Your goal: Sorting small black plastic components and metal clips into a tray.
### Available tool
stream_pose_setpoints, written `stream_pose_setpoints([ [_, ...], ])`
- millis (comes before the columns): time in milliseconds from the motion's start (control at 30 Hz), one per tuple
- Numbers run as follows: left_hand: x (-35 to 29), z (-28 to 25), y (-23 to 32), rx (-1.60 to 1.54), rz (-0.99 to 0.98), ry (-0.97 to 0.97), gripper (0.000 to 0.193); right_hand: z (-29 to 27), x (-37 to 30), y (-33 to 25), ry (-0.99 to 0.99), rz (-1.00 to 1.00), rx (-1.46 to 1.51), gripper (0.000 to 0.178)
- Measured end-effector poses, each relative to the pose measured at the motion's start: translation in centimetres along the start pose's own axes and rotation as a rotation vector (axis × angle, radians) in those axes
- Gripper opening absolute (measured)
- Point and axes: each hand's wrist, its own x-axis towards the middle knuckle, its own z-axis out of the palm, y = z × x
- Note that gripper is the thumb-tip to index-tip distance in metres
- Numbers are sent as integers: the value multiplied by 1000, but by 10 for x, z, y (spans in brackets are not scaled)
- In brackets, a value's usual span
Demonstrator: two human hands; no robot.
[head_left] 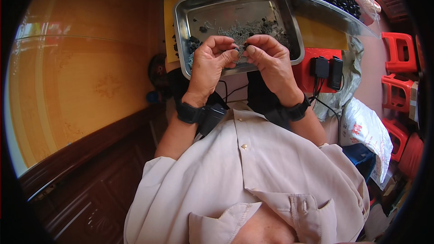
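Above the near edge of the metal tray (226, 11), pinching a small dark piece (236, 49) in the left hand (210, 62) and apparently another dark piece (246, 45) in the right hand (273, 61), held just apart. Seems partway through one item. Probably left to handle: loose screw-like pieces (237, 31) toward the right edge, black pieces (194, 44) by the left edge. Cannot tell the finished count

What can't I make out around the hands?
In the head view:
Dark bits in the left hand and right hand: too small, mostly covered by fingers.
Metal pieces in the tray: too small to tell apart, partly behind the hands.
Clear bin: cut off by the top edge.
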Motion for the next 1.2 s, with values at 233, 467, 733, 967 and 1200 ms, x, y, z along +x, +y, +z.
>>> stream_pose_setpoints([
  [233,-11,8,3,203,111,16,19,2,-7,4,-23,1,92,16],
  [467,-16,12,1,226,174,83,19,0,-12,6,-30,43,126,16],
  [733,-17,2,-4,-61,-15,-3,22,4,-15,10,-50,17,208,16],
  [967,-21,4,-2,37,91,-5,26,7,-15,8,-14,13,205,16],
  [1200,-17,-11,-8,-319,-73,-100,22,16,-18,0,61,-83,-152,12],
])
